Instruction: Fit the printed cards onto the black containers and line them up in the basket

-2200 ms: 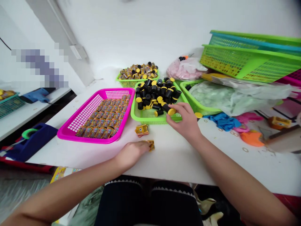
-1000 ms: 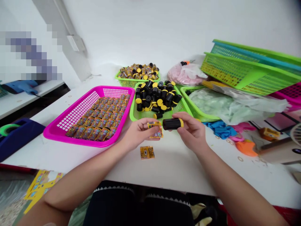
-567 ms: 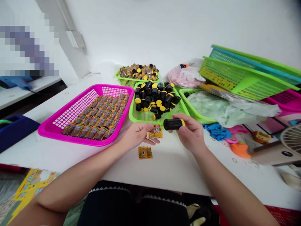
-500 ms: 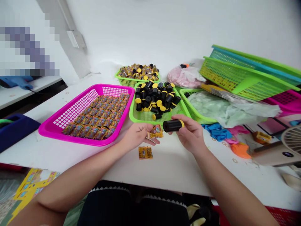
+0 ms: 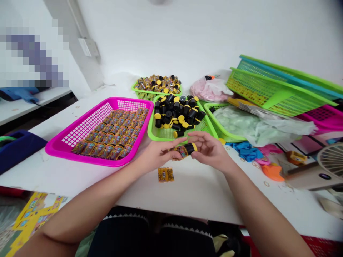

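Above the table's front part, my two hands meet around a small black cylinder with a yellow cap [image 5: 194, 146]. My left hand [image 5: 160, 153] is closed on a printed yellow wrapper sleeve [image 5: 183, 151], which now surrounds part of the cylinder. On the capped end, the fingers of my right hand [image 5: 210, 150] grip the cylinder. A flat printed wrapper [image 5: 165, 175] lies on the table just below my hands. Behind them, a green basket [image 5: 158, 135] holds a heap of bare black cylinders with yellow caps. To the left, wrapped cylinders stand in rows in a pink basket [image 5: 57, 150].
A smaller green basket [image 5: 146, 93] of wrapped pieces stands at the back. On the right are stacked green and blue baskets [image 5: 268, 89], plastic bags [image 5: 241, 119], blue balloon-like scraps [image 5: 248, 150] and a fan [image 5: 332, 157]. A dark blue tape dispenser [image 5: 21, 150] sits at the far left.
My right hand has brought the black cylinder left to the wrapper in my left hand. The wrapper, separate before, now sits around part of the cylinder.
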`<state>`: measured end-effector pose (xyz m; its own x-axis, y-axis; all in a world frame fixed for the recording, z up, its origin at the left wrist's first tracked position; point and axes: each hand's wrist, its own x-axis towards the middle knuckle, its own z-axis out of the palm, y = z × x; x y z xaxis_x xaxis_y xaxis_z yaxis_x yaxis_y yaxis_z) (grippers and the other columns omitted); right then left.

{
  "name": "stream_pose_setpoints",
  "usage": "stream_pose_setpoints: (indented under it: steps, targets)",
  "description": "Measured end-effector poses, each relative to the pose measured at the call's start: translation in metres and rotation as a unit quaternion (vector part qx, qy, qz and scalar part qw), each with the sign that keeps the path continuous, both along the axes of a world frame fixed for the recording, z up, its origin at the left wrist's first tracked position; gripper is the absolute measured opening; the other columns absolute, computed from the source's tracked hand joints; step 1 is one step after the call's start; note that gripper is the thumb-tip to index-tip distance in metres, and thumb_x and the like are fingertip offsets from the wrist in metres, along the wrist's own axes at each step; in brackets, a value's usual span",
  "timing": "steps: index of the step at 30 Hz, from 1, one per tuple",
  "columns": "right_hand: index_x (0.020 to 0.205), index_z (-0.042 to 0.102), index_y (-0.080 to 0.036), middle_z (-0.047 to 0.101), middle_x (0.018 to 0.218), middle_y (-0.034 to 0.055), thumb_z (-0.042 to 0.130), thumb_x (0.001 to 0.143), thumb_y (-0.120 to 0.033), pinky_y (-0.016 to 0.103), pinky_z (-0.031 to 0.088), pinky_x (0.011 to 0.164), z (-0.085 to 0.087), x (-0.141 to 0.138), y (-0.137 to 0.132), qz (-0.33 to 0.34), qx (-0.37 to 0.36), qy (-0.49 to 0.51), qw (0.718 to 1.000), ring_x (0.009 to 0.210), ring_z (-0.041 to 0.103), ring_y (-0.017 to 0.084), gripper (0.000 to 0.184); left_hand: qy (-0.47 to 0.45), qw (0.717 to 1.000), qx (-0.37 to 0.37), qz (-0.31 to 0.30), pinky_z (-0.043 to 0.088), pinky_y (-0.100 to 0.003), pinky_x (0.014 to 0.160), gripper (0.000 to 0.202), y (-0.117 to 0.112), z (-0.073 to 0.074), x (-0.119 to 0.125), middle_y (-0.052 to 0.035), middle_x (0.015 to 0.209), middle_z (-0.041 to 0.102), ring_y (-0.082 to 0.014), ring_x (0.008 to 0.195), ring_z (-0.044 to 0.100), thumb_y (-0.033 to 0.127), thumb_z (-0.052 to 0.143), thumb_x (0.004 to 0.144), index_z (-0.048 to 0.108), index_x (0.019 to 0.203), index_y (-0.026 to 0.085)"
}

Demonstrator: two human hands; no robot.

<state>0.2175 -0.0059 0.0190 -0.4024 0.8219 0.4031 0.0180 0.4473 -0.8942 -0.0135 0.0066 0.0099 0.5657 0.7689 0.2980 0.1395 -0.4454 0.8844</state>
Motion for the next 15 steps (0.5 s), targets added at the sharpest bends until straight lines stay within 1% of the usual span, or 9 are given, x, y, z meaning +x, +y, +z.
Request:
stream_pose_setpoints:
  steps: [2, 3, 5, 6, 7, 9, 11, 12, 15]
  targets:
    - [0.113, 0.065, -0.023, 0.069, 0.091, 0.0038, 0.078, 0.079, -0.025, 0.027, 0.058, 0.069, 0.001, 0.001, -0.001, 0.005, -0.017, -0.010, 1.000, 0.079, 0.066, 0.014, 0.036, 0.043, 0.999, 0.021, 0.003, 0.043, -0.019, 0.053, 0.063, -0.001, 0.000, 0.002, 0.0042, 0.069, 0.064, -0.0088, 0.054, 0.049, 0.041, 0.067, 0.086, 0.051, 0.144, 0.021]
    - [0.109, 0.067, -0.023, 0.069, 0.090, 0.0034, 0.080, 0.077, -0.025, 0.028, 0.058, 0.071, 0.001, 0.001, -0.001, 0.006, -0.016, -0.021, 1.000, 0.080, 0.067, 0.014, 0.034, 0.054, 0.998, 0.028, -0.004, 0.040, -0.018, 0.051, 0.070, -0.002, 0.000, 0.003, 0.0053, 0.068, 0.061, -0.0083, 0.053, 0.045, 0.039, 0.068, 0.086, 0.044, 0.149, 0.021]
    - [0.103, 0.068, -0.023, 0.070, 0.097, 0.0041, 0.082, 0.073, -0.025, 0.029, 0.059, 0.073, 0.002, 0.000, -0.003, 0.009, -0.020, -0.039, 0.999, 0.081, 0.067, 0.014, 0.033, 0.059, 0.997, 0.050, -0.027, 0.039, -0.018, 0.052, 0.079, -0.003, 0.000, 0.004, 0.0050, 0.073, 0.061, -0.0084, 0.056, 0.044, 0.037, 0.069, 0.085, 0.035, 0.154, 0.021]
    - [0.102, 0.069, -0.022, 0.070, 0.099, 0.0046, 0.083, 0.072, -0.026, 0.029, 0.059, 0.072, 0.002, -0.001, -0.005, 0.010, -0.031, -0.044, 0.998, 0.080, 0.068, 0.014, 0.033, 0.061, 0.995, 0.066, -0.035, 0.039, -0.018, 0.053, 0.080, -0.004, -0.001, 0.004, 0.0045, 0.076, 0.061, -0.0084, 0.057, 0.044, 0.037, 0.069, 0.084, 0.034, 0.154, 0.022]
    - [0.100, 0.068, -0.021, 0.070, 0.097, 0.0047, 0.084, 0.072, -0.028, 0.028, 0.059, 0.069, 0.003, -0.003, -0.006, 0.010, -0.052, -0.047, 0.997, 0.078, 0.069, 0.014, 0.033, 0.068, 0.994, 0.083, -0.037, 0.039, -0.019, 0.053, 0.079, -0.005, -0.002, 0.004, 0.0042, 0.078, 0.062, -0.0084, 0.057, 0.044, 0.038, 0.070, 0.084, 0.034, 0.154, 0.022]
    - [0.095, 0.066, -0.019, 0.071, 0.083, 0.0027, 0.084, 0.071, -0.034, 0.026, 0.058, 0.060, 0.004, -0.009, -0.008, 0.001, -0.118, -0.055, 0.991, 0.068, 0.068, 0.013, 0.034, 0.089, 0.989, 0.119, -0.020, 0.038, -0.019, 0.053, 0.078, -0.005, -0.005, 0.004, 0.0051, 0.074, 0.060, -0.0088, 0.056, 0.044, 0.038, 0.069, 0.085, 0.035, 0.153, 0.022]
    - [0.091, 0.064, -0.018, 0.069, 0.069, -0.0004, 0.085, 0.068, -0.040, 0.024, 0.054, 0.052, 0.005, -0.015, -0.009, -0.024, -0.182, -0.070, 0.981, 0.056, 0.066, 0.012, 0.038, 0.108, 0.982, 0.155, -0.001, 0.040, -0.019, 0.055, 0.078, -0.005, -0.009, 0.005, 0.0059, 0.071, 0.060, -0.0096, 0.055, 0.047, 0.034, 0.067, 0.087, 0.030, 0.155, 0.022]
    - [0.088, 0.063, -0.018, 0.069, 0.064, -0.0011, 0.085, 0.068, -0.043, 0.023, 0.053, 0.049, 0.005, -0.019, -0.010, -0.037, -0.204, -0.077, 0.975, 0.052, 0.065, 0.012, 0.039, 0.110, 0.978, 0.178, 0.003, 0.043, -0.020, 0.057, 0.079, -0.005, -0.011, 0.005, 0.0051, 0.074, 0.062, -0.0101, 0.057, 0.051, 0.031, 0.065, 0.088, 0.026, 0.156, 0.024]
    - [0.078, 0.061, -0.017, 0.067, 0.054, -0.0009, 0.080, 0.070, -0.053, 0.021, 0.048, 0.043, 0.005, -0.029, -0.012, -0.075, -0.236, -0.102, 0.963, 0.043, 0.062, 0.012, 0.042, 0.101, 0.961, 0.257, -0.010, 0.050, -0.023, 0.072, 0.083, -0.005, -0.017, 0.006, -0.0006, 0.095, 0.070, -0.0129, 0.076, 0.064, 0.023, 0.061, 0.091, 0.013, 0.159, 0.030]
